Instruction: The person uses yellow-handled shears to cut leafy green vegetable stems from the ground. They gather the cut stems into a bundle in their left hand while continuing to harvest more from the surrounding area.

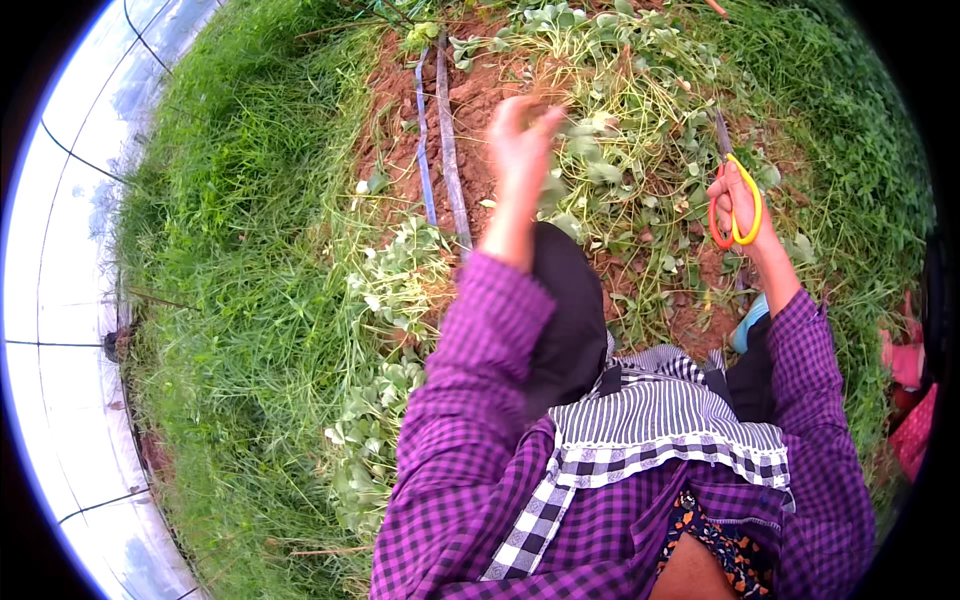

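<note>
My right hand (736, 202) is closed around the handles of a pair of scissors (745, 225), one loop yellow and one orange. The metal blades point away from me, over the soil at the plants' right side. My left hand (519, 150) is raised above the red soil (480, 112), blurred by motion. A brownish smear shows by its fingers, and whether it grips something cannot be made out. Beside it lies a tangled heap of uprooted-looking leafy plants (630, 142) with long pale stems and thin brown roots.
Two flat drip tapes, one bluish (423, 142) and one greyish (450, 142), run along the bed. More leafy plants (401, 274) grow left of my knee. Tall grass (247, 247) borders the bed, with plastic greenhouse sheeting (67, 300) beyond. Pink items (904, 360) lie far right.
</note>
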The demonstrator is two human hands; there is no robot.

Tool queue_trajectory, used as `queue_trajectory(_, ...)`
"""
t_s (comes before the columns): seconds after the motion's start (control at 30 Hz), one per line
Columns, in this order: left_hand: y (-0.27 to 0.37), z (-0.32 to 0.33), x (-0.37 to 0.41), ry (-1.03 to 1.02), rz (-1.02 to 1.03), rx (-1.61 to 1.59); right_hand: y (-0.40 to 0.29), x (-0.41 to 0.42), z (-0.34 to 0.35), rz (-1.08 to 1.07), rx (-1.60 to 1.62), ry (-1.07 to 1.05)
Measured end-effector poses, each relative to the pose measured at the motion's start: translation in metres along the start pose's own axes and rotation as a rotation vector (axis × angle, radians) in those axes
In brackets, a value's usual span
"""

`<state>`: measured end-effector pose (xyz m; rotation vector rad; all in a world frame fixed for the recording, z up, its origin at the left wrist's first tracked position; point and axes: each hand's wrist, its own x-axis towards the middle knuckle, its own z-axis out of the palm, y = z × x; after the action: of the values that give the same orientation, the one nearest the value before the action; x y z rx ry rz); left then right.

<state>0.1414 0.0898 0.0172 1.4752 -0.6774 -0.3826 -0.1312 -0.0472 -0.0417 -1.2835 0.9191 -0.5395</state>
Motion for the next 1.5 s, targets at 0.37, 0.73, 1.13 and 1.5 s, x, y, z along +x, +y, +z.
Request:
queue_trajectory(0.37,-0.081,-0.302,-0.044,0.15,0.535,1.221,0.025,-0.003,0.033,0.094,-0.1,-0.104)
queue_trajectory(0.73,-0.102,-0.362,-0.193,-0.646,0.239,1.885,0.039,-0.004,0.029,0.094,-0.185,-0.069)
queue_trajectory(1.13,-0.035,-0.376,-0.403,-0.964,-0.291,1.957,0.048,-0.005,0.044,0.015,-0.265,-0.193)
queue_trajectory(1.5,-0.092,-0.382,-0.436,-1.016,-0.886,1.508,0.011,-0.015,0.034,0.045,-0.006,-0.054)
